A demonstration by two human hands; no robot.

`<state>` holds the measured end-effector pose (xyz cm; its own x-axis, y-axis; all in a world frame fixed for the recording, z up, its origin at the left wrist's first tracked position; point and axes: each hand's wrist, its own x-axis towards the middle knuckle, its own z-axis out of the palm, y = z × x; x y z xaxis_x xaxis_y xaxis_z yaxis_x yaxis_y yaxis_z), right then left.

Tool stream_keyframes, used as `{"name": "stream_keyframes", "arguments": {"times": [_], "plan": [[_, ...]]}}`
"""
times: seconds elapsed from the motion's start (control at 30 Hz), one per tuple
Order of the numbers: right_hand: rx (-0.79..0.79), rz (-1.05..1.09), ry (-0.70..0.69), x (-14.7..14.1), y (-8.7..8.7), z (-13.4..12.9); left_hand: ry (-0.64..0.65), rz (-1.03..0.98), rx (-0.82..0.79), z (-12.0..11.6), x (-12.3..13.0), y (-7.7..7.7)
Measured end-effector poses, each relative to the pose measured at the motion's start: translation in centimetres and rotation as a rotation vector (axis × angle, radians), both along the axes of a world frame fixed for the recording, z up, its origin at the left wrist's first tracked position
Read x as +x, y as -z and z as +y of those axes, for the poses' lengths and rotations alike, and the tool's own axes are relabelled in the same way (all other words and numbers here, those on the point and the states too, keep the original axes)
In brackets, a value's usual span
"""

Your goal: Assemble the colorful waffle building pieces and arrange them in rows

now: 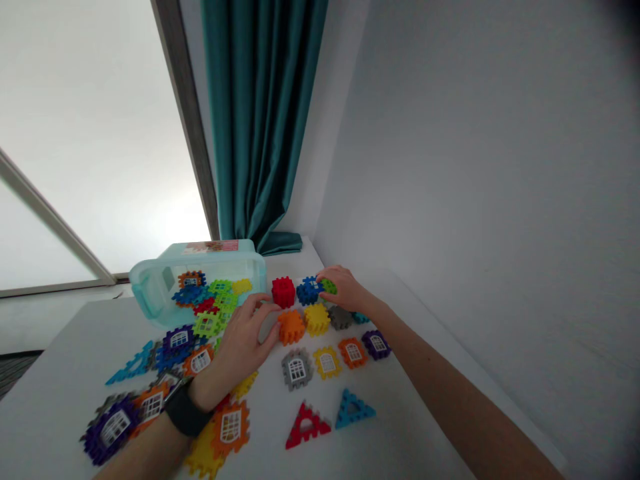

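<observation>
My right hand [343, 288] pinches a green toothed building block [329, 286] just right of a blue stack of blocks [310, 291]; its fingers partly cover it. With fingers apart, my left hand [245, 343] hovers beside an orange stack of blocks [291, 327], its fingertips close to that stack; contact is unclear. A red stack [283, 292] stands behind the orange one. To the right sit a yellow stack [317, 320], a grey block [341, 318] and a teal block [360, 318], the last partly hidden by my right arm.
A clear teal bin [150, 293] lies tipped at the back left, toothed pieces spilling from it. Window pieces such as a purple one [113, 429] litter the left. Nearer me are a grey window piece [297, 369], a red triangle [307, 427] and a blue triangle [354, 409]. A wall [475, 200] borders the right.
</observation>
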<state>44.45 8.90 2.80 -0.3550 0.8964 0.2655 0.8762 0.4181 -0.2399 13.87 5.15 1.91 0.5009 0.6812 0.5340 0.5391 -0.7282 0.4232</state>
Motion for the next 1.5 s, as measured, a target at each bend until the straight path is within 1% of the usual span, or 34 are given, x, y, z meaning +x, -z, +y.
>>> {"name": "stream_keyframes", "arguments": {"times": [0.23,0.73,1.17,1.5], "plan": [[-0.034,-0.005,-0.010,-0.1,1.1,1.4,-0.004,0.029,-0.049,0.0,-0.1,-0.6],[-0.067,-0.012,-0.007,-0.2,1.9,1.4,0.013,0.072,-0.059,0.3,-0.2,-0.9],[-0.086,-0.002,-0.012,-0.4,2.2,1.5,0.015,0.080,-0.055,0.4,-0.3,-0.7],[-0.098,0.003,-0.019,-0.4,1.8,1.4,0.029,0.071,-0.045,0.7,-0.3,-0.6]]}}
